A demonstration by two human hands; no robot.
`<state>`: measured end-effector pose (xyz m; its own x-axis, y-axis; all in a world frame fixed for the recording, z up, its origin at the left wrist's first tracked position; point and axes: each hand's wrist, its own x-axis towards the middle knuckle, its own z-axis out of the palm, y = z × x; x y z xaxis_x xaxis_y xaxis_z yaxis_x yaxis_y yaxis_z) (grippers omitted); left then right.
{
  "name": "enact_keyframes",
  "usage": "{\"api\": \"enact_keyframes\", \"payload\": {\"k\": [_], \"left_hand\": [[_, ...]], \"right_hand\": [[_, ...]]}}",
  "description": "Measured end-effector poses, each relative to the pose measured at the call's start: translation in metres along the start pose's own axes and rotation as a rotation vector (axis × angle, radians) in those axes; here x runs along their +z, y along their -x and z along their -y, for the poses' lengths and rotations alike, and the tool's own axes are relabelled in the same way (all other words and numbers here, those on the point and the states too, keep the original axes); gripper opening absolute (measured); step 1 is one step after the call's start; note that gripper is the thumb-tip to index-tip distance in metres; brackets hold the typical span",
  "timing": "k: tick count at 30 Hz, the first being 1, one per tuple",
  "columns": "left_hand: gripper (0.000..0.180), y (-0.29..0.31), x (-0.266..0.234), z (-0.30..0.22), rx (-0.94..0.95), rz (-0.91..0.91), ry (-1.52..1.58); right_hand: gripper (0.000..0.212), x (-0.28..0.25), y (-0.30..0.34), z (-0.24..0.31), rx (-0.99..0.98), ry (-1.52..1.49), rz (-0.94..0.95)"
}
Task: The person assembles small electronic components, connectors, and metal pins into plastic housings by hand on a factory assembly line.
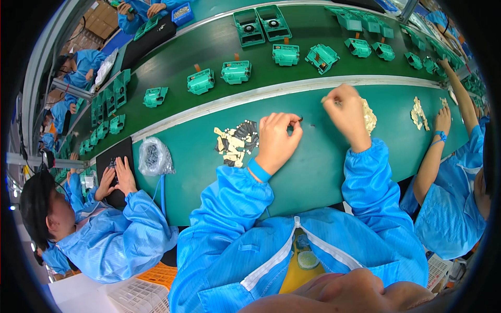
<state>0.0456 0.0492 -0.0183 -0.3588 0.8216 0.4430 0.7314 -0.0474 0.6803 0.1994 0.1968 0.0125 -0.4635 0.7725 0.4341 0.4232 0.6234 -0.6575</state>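
My left hand (279, 138), with a blue band at its wrist, is closed in a pinch on a small black part (300, 119) that pokes out at the fingertips. Left of it on the green bench lies a mixed pile of small cream and black parts (235, 145). My right hand (345, 112) hovers over the bench, its fingers curled together. What they hold is too small and blurred to make out. Partly behind this hand is a heap of cream parts (369, 118). A tiny dark piece (312, 125) rests on the bench between my hands.
Beyond the bench's pale rail runs a dark green belt (172, 125) with several teal housings (236, 72). A clear plastic bag (155, 156) of small parts lies at the left. Co-workers in blue sit on both sides; one's hands (121, 178) work on a black mat. More cream parts (419, 115) lie right.
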Motion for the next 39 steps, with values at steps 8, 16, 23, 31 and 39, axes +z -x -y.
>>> {"api": "enact_keyframes", "payload": {"k": [8, 16, 23, 31, 39], "left_hand": [[0.012, -0.003, 0.001, -0.002, -0.034, -0.012, 0.08], [0.028, -0.004, -0.002, -0.006, -0.219, 0.008, 0.362], [0.042, -0.009, -0.008, 0.002, -0.724, 0.295, 1.454], [0.035, -0.011, -0.01, 0.006, -0.796, 0.48, 1.799], [0.028, -0.006, -0.013, 0.005, -0.79, 0.578, 1.862]], "right_hand": [[0.018, -0.025, -0.007, -0.039, 0.139, 0.355, -0.026], [0.014, -0.031, -0.01, -0.031, 0.286, 0.26, 0.07], [0.031, -0.013, 0.005, 0.024, -0.308, -0.21, 0.145], [0.029, -0.006, 0.01, 0.036, -0.392, -0.255, 0.171], [0.01, -0.01, 0.014, 0.034, -0.372, -0.357, 0.206]]}}
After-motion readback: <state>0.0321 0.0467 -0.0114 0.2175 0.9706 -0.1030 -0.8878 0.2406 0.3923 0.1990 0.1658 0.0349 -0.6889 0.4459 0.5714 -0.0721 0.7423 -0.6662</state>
